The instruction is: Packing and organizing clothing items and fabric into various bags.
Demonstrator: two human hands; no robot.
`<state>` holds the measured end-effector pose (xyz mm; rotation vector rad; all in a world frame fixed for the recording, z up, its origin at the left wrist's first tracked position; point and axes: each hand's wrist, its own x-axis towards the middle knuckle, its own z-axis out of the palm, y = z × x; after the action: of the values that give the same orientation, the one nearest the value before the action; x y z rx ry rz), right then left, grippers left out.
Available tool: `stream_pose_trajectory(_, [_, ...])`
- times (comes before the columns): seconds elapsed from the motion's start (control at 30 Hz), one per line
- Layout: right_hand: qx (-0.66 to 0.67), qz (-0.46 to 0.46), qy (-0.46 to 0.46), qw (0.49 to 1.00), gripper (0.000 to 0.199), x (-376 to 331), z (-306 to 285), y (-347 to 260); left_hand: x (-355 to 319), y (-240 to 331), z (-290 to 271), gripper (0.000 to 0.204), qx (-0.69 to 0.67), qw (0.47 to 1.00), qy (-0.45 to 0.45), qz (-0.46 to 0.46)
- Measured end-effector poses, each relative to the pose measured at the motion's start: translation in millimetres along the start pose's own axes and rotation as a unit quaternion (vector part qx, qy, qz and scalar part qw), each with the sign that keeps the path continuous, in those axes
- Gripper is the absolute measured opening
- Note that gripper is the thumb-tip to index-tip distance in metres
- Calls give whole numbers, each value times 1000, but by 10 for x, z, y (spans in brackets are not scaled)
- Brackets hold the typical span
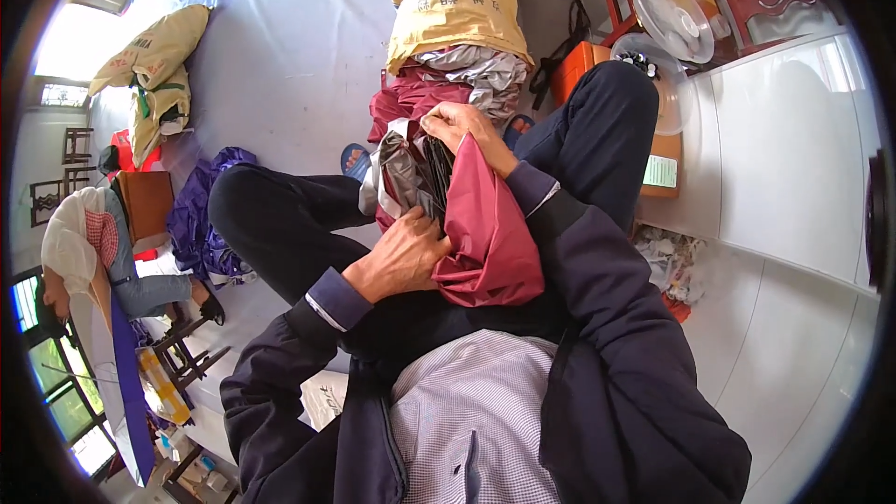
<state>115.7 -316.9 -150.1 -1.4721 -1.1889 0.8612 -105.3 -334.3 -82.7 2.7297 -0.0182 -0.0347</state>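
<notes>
Across my lap lies a maroon umbrella canopy (493, 233) with a silver-grey underside, gathered around a bundle of thin dark ribs (437, 168). My left hand (399, 257) is closed at the near end of the ribs, its fingertips pressed into the maroon cloth. At the far end, my right hand (471, 135) pinches the cloth edge beside the ribs. The fingers partly hide what exactly they grip. Just beyond my hands, more maroon and silver cloth (476, 75) spills from a yellow woven sack (457, 9).
To the right are an orange box (571, 73), a clear tub (674, 98) with small dark parts, and a clear round lid (672, 14). Purple cloth (210, 210) lies left of my knee. Farther left, another person (121, 261) sits by a purple-edged sheet. Another sack (154, 65) stands behind.
</notes>
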Motion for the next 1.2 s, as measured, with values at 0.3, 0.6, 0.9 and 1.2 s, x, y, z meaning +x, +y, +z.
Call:
stream_pose_trajectory(0.3, [26, 86, 138, 986, 21, -47, -678, -514, 44, -115, -179, 42, -177, 957, 154, -171])
stream_pose_trajectory(0.6, [-80, -220, 48, 971, 15, -717, -291, -1708, 222, -242, -301, 61, -625, 542, 383, -412])
stream_pose_trajectory(0.9, [-83, -48, -97, 991, 18, -295, -136, -813, 199, -162, -201, 57, -606, 630, 369, -317])
stream_pose_trajectory(1.2, [-221, -237, 28, 946, 32, -568, -143, -1476, 165, -158, -298, 44, -649, 563, 405, -312])
